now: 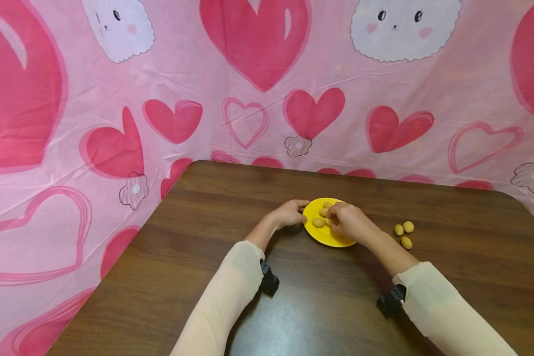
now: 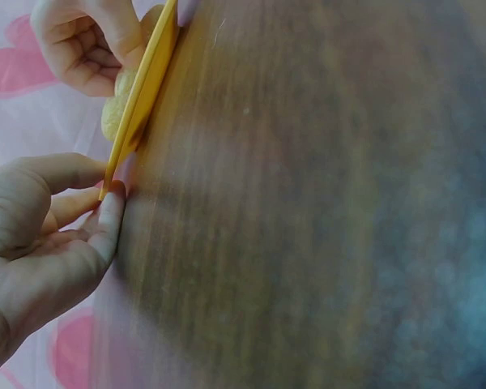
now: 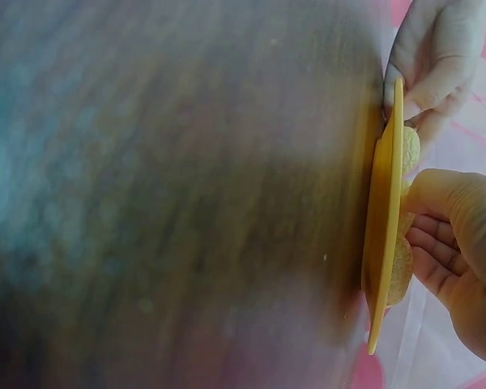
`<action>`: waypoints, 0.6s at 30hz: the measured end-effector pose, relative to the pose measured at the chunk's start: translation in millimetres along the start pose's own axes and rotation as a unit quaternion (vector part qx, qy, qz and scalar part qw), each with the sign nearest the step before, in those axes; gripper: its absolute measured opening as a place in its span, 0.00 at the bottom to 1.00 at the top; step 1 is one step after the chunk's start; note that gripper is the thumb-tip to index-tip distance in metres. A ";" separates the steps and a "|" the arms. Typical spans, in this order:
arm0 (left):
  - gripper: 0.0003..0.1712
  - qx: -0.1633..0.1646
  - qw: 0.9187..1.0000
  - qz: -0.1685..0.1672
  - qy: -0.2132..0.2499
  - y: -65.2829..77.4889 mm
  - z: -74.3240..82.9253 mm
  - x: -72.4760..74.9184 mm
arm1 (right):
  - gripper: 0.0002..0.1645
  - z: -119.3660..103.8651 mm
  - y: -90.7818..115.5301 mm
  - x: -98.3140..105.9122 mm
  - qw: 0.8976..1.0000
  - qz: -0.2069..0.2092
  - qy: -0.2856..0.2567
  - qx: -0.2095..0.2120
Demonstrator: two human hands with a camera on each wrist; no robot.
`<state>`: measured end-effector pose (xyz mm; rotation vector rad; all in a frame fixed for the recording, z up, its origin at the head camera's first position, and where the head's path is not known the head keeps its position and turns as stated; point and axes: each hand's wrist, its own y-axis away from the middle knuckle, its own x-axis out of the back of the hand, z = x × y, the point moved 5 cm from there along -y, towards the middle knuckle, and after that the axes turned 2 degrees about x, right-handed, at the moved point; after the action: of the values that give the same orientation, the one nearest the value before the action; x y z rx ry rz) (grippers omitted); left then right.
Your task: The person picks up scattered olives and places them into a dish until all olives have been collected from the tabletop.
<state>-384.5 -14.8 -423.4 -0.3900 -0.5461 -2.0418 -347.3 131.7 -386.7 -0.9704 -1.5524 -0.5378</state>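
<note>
A yellow plate [image 1: 331, 241] lies on the table with several tan, rough-shelled walnuts [image 1: 318, 222] on it. My left hand [image 1: 288, 213] pinches the plate's left rim. In the left wrist view, fingers of that hand [image 2: 57, 211] lie above and below the rim. Over the right part of the plate, my right hand [image 1: 352, 222] has its thumb and fingertips curled down on a walnut, which they partly hide. Seen from the right wrist, the same hand [image 3: 458, 243] is close to the plate's surface, with walnuts [image 3: 399, 271] beside its fingertips.
Three more walnuts [image 1: 407, 243] lie close together on the brown wooden table [image 1: 173, 262], right of the plate and beyond my right forearm. A pink cloth with hearts [image 1: 258, 44] hangs behind the table and along its left side.
</note>
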 end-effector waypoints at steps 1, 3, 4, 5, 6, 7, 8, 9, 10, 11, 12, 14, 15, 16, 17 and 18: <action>0.36 0.001 1.000 0.001 0.000 -0.4 -0.3 0.0 | 0.11 0.3 0.0 -0.1 1.000 -0.003 -0.001 -0.001; 0.36 0.002 1.000 0.001 0.000 -1.3 -0.9 0.0 | 0.11 0.7 0.0 -0.4 1.000 -0.007 -0.001 -0.002; 0.36 0.002 1.000 0.002 0.001 -1.6 -1.0 0.0 | 0.11 0.8 0.2 -0.3 1.000 -0.007 0.000 -0.003; 0.36 0.003 1.000 0.002 0.001 -1.8 -1.3 0.2 | 0.11 0.7 0.1 -0.4 1.000 -0.007 0.001 -0.003; 0.36 0.003 1.000 0.002 0.001 -2.1 -1.5 0.1 | 0.11 0.7 -0.2 -0.4 1.000 -0.007 0.002 -0.002; 0.36 0.003 1.000 0.002 0.001 -2.0 -1.7 0.3 | 0.11 0.8 -0.4 -0.5 1.000 -0.007 0.002 -0.002; 0.36 0.003 1.000 0.002 0.001 -2.1 -1.8 0.4 | 0.11 0.3 -0.4 -0.4 1.000 -0.007 0.004 -0.002; 0.36 0.003 1.000 0.002 0.002 -2.2 -2.0 0.5 | 0.11 0.2 -0.8 -0.5 1.000 -0.008 0.004 -0.002; 0.35 0.002 1.000 0.002 0.001 -2.0 -2.0 0.6 | 0.11 0.0 -0.9 -0.5 1.000 -0.008 0.003 -0.003; 0.35 0.002 1.000 0.002 0.002 -2.2 -2.1 0.6 | 0.12 -0.1 -1.2 -0.5 1.000 -0.009 0.004 -0.004; 0.35 0.001 1.000 0.003 0.002 -2.3 -2.2 0.7 | 0.12 -0.3 -1.4 -0.5 1.000 -0.011 0.003 -0.005; 0.35 0.002 1.000 0.003 0.003 -2.2 -2.3 0.7 | 0.12 -0.2 -1.3 -0.7 1.000 -0.014 0.002 -0.009; 0.35 0.002 1.000 0.002 0.003 -2.1 -2.2 0.7 | 0.12 0.2 -1.4 -1.0 1.000 -0.016 0.000 -0.010; 0.35 0.003 1.000 0.001 0.003 -1.8 -2.0 0.5 | 0.12 0.9 -1.3 -1.2 1.000 -0.017 -0.004 -0.015; 0.35 0.004 1.000 0.001 0.005 -1.6 -2.1 0.4 | 0.12 1.7 -0.9 -1.5 1.000 -0.019 -0.010 -0.020; 0.35 0.005 1.000 0.000 0.005 -1.2 -2.0 0.3 | 0.12 2.7 -0.7 -1.6 0.999 -0.021 -0.020 -0.026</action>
<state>-385.9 -15.5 -425.2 -0.3738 -0.5497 -2.0395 -349.4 133.0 -388.8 -0.9949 -1.6043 -0.5946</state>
